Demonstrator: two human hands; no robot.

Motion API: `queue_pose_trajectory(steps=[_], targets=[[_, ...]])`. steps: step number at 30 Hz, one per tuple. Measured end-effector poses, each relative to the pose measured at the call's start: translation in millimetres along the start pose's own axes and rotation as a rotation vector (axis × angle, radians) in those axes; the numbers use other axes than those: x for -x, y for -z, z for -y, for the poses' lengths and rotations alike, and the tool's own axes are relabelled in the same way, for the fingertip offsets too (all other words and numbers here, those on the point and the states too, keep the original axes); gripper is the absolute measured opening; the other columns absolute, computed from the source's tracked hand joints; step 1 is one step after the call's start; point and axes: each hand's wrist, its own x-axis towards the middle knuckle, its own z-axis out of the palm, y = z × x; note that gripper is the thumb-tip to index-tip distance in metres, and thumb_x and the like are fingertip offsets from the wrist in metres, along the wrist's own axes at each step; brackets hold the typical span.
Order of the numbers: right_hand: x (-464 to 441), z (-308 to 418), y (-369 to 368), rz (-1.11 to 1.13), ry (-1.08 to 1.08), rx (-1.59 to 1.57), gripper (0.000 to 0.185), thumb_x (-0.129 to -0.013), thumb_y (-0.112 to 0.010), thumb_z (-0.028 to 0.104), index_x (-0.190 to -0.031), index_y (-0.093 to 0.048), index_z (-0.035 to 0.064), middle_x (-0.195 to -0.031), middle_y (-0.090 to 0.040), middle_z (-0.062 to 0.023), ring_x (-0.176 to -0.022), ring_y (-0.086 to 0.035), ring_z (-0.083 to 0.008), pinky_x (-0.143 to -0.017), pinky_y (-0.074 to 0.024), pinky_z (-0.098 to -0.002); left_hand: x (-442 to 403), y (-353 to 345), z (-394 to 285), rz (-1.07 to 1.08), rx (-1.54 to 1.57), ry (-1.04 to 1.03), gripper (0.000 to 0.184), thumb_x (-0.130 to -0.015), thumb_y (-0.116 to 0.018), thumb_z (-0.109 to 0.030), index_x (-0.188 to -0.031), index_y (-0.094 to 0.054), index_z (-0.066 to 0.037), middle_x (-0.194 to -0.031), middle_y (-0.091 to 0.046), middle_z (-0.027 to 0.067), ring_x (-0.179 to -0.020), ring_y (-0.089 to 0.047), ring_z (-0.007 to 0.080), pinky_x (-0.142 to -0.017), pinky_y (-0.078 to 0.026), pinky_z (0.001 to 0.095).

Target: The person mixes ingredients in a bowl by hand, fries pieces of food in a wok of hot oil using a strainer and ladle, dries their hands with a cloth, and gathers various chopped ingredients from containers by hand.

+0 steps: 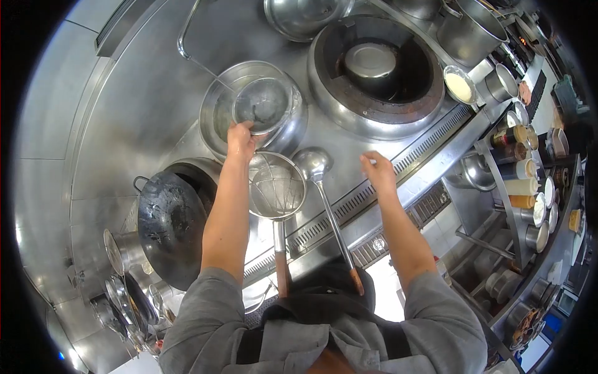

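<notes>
Bowl of metal sits over the wider basin in the head view, its rim clamped in the left hand. The right hand holds nothing visible; whether its fingertips meet, I cannot tell. A wet rim could slip that one-handed hold, striking the long-handled strainer.

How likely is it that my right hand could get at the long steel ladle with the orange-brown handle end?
Probably yes: your right hand appears empty and hovers to the right of the ladle, with only bare grey steel counter visible between them.
</notes>
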Motion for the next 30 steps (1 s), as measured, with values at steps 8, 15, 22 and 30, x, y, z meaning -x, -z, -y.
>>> queue_pose_trajectory(steps=[8,15,22,30], targets=[[-63.8,41.0,-36.0,0.085,-0.084,-0.100,0.026,-0.083,-0.056,0.024,-0.090,-0.064,-0.0001,-0.076,-0.064,-0.0171,-0.061,-0.063,-0.0228,-0.060,-0.0481,-0.0348,43.4,-49.5,21.7,0.146,-0.185,0.038,0.040,-0.075,-0.046,0.004,-0.114,-0.041,0.004,-0.101,-0.054,0.0207,-0.078,-0.062,0.0329,-0.058,-0.056,0.0447],[-87.2,3.5,-39.9,-0.005,0.084,0.286,0.032,-0.088,-0.046,0.027,-0.090,-0.063,-0.0003,-0.091,-0.059,-0.0263,-0.089,-0.056,-0.0415,-0.079,-0.0434,-0.0470,69.2,-72.5,36.7,0.116,-0.265,0.050,0.044,-0.075,-0.048,0.004,-0.118,-0.036,0.004,-0.102,-0.054,0.0202,-0.079,-0.063,0.0303,-0.059,-0.057,0.0387],[-44.2,29.9,6.6,-0.104,0.055,-0.009,0.044,-0.090,-0.047,0.041,-0.084,-0.059,-0.0015,-0.064,-0.056,-0.0129,-0.065,-0.057,-0.0206,-0.054,-0.0455,-0.0332,81.3,-91.3,101.4,0.182,0.048,0.188,0.032,-0.087,-0.047,-0.009,-0.117,-0.041,0.000,-0.107,-0.053,0.0182,-0.087,-0.062,0.0280,-0.061,-0.057,0.0404],[-20.4,58.9,51.0,-0.222,0.330,0.166,0.017,-0.071,-0.063,0.009,-0.069,-0.049,-0.0012,-0.093,-0.060,-0.0174,-0.079,-0.057,-0.0337,-0.067,-0.0456,-0.0366,72.4,-116.4,165.7,0.504,0.521,0.601,0.063,-0.091,-0.026,-0.055,-0.128,-0.039,-0.006,-0.125,-0.049,0.0118,-0.114,-0.047,0.0249,-0.094,-0.039,0.0423]])
